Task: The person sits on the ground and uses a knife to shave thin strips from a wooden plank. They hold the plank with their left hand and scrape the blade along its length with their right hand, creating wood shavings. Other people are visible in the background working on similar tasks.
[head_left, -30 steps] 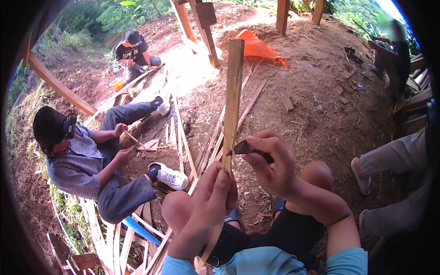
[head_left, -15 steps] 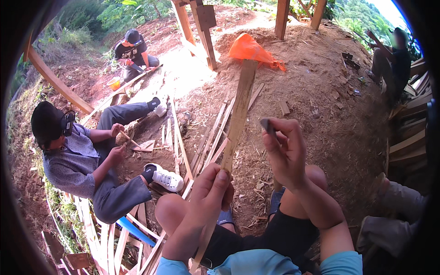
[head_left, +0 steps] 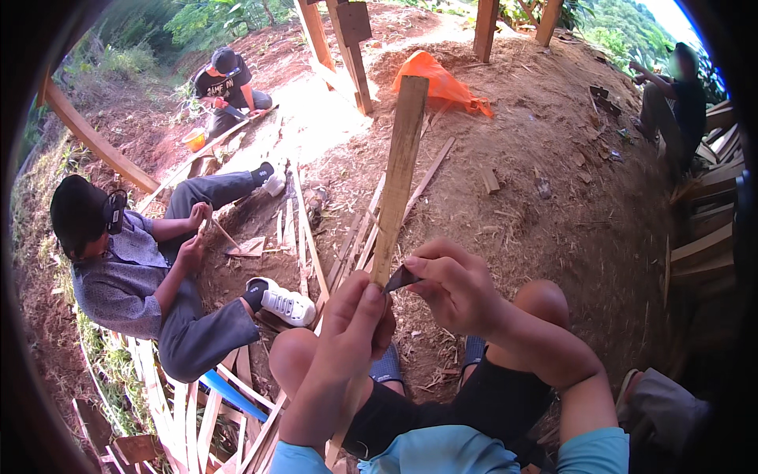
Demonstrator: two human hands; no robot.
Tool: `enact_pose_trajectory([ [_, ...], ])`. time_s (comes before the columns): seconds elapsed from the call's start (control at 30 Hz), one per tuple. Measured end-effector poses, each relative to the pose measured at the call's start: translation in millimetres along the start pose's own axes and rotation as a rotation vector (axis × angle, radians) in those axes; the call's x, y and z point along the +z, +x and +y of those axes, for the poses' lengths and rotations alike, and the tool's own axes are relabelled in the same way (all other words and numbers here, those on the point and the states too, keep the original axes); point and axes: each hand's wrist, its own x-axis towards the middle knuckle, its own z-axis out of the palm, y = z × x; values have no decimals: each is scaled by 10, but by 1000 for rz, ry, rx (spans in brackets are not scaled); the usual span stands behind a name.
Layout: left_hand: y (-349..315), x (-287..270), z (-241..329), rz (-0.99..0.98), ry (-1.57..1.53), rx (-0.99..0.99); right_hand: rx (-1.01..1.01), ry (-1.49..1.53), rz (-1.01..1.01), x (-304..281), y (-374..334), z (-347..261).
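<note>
A long, flat wooden strip [head_left: 401, 158] slants up and away from me, its lower end passing down past my forearm. My left hand [head_left: 357, 316] is closed round the strip, thumb along its face. Between the fingertips of my right hand [head_left: 458, 288] is a small dark folded sheet [head_left: 403, 278], which looks like sandpaper. The sheet is at the strip's right edge, just above my left thumb. Whether it presses on the wood cannot be made out.
At left a seated person [head_left: 130, 261] holds a thin stick. Another person [head_left: 229, 91] works farther back beside an orange bucket [head_left: 194, 141]. Loose wood strips [head_left: 197, 419] lie at lower left. An orange plastic sheet [head_left: 442, 79] lies ahead, near wooden posts [head_left: 347, 55]. More people sit at right.
My right hand has come down and left, bringing the dark sheet from the air to the strip's edge. The strip's far end has shifted slightly left and up.
</note>
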Motion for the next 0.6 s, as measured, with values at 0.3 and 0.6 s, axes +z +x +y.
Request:
enact_pose_trajectory([
  [0.3, -59, 26, 22, -4, 25, 20, -9, -33, 174, 111, 34, -57],
  [0.6, -172, 118, 17, -35, 121, 12, -88, -82, 301, 68, 9, -69],
])
